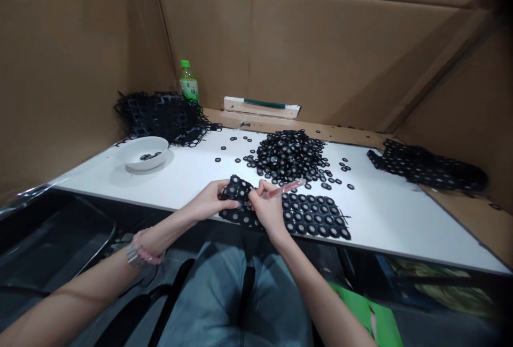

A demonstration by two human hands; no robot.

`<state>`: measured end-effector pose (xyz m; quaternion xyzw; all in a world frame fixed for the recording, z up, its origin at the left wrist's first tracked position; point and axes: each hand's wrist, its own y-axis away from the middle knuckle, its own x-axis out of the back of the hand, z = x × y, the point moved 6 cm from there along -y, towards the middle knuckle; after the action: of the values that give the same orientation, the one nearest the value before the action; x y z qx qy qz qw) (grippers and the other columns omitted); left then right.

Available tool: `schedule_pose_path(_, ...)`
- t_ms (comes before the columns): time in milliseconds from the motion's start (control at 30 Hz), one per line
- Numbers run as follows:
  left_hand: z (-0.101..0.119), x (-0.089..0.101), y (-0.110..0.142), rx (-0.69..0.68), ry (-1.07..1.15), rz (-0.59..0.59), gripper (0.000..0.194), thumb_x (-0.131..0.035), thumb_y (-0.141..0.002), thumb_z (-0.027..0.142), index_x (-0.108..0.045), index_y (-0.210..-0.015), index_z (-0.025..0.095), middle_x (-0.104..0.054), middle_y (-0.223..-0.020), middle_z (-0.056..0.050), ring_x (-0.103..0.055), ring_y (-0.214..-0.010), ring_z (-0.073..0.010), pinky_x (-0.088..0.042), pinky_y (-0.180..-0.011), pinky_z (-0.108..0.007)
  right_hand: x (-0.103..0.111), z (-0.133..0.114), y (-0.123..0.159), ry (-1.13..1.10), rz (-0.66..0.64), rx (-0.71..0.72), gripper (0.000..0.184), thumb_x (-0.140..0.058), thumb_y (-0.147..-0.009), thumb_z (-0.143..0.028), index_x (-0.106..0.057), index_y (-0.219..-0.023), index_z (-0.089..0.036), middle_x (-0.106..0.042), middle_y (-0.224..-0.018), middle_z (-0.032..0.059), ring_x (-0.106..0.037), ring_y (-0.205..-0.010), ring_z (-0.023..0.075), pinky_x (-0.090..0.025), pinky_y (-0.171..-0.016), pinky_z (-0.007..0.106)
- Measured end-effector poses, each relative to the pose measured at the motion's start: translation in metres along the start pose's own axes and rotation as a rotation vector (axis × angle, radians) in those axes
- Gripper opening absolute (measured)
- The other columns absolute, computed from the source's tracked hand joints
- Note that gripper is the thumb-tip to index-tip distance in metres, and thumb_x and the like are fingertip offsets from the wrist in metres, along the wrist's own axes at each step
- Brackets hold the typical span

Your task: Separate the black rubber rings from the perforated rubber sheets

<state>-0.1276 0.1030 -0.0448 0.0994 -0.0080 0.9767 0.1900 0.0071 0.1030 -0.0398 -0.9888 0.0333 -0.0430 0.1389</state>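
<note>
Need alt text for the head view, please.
The left hand holds a black sheet of grey-centred rings over a white table, while the right hand grips a translucent red pen-shaped tool. Beyond lie a heap of loose black rings and a white bowl holding a few more.

Two hands [208,201] [267,209], one bowl [140,164], one bottle [188,85], one ring heap [288,154], perhaps three mesh sheets [316,216]

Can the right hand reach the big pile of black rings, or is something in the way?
Only a little is in the way. The red tool in the right hand points toward the big pile, and a few loose rings lie near the pile's edge. Nothing else visible blocks it.
</note>
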Motion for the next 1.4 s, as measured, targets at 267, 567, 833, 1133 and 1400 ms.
schedule_pose_path(267,-0.003,-0.001,0.002,0.017,0.117,0.012,0.035,-0.07,-0.063,0.018,-0.06,-0.095,0.011,-0.067,-0.09,-0.005,-0.06,-0.085,-0.0187,-0.043,-0.076,-0.026,-0.011,-0.005,0.003,0.061,-0.062,0.089,0.026,-0.048,-0.058,-0.008,-0.03,-0.045,-0.021,-0.03,-0.042,-0.0082,-0.029,-0.043,0.0093,-0.021,-0.047,0.025)
schedule_pose_path(567,0.009,-0.01,0.0,0.069,0.101,-0.084,0.041,-0.065,-0.065,0.022,-0.057,-0.104,0.014,-0.065,-0.102,-0.005,-0.057,-0.101,-0.0232,-0.039,-0.091,-0.035,0.013,0.009,-0.007,-0.154,0.037,-0.052,0.027,-0.047,-0.068,-0.018,-0.025,-0.053,-0.024,-0.031,-0.039,-0.0107,-0.034,-0.033,0.0077,-0.02,-0.037,0.02)
schedule_pose_path(833,0.017,-0.015,-0.007,-0.019,-0.252,-0.213,0.045,-0.061,-0.073,0.042,-0.055,-0.108,0.014,-0.064,-0.105,-0.007,-0.058,-0.095,-0.0233,-0.044,-0.081,-0.031,0.027,0.007,0.001,-0.197,0.077,-0.044,0.03,-0.053,-0.069,-0.017,-0.03,-0.049,-0.022,-0.033,-0.037,-0.0109,-0.038,-0.033,0.0068,-0.025,-0.036,0.018)
schedule_pose_path(1133,0.019,-0.014,0.001,0.051,-0.699,-0.192,0.034,-0.058,-0.071,0.047,-0.052,-0.061,0.015,-0.054,-0.051,0.003,-0.048,-0.048,-0.0127,-0.031,-0.044,-0.021,0.028,0.003,0.001,-0.162,0.083,-0.016,0.03,-0.051,-0.069,-0.017,-0.029,-0.049,-0.023,-0.032,-0.037,-0.0109,-0.036,-0.032,0.0072,-0.027,-0.036,0.019)
schedule_pose_path(1400,0.013,-0.017,-0.003,0.07,-0.461,-0.092,0.029,-0.055,-0.072,0.041,-0.056,-0.063,0.013,-0.051,-0.055,0.003,-0.043,-0.048,-0.01,-0.031,-0.044,-0.019,0.023,0.005,0.0,-0.048,0.034,-0.011,0.028,-0.05,-0.064,-0.013,-0.03,-0.046,-0.023,-0.034,-0.036,-0.0095,-0.036,-0.035,0.0086,-0.025,-0.039,0.021)
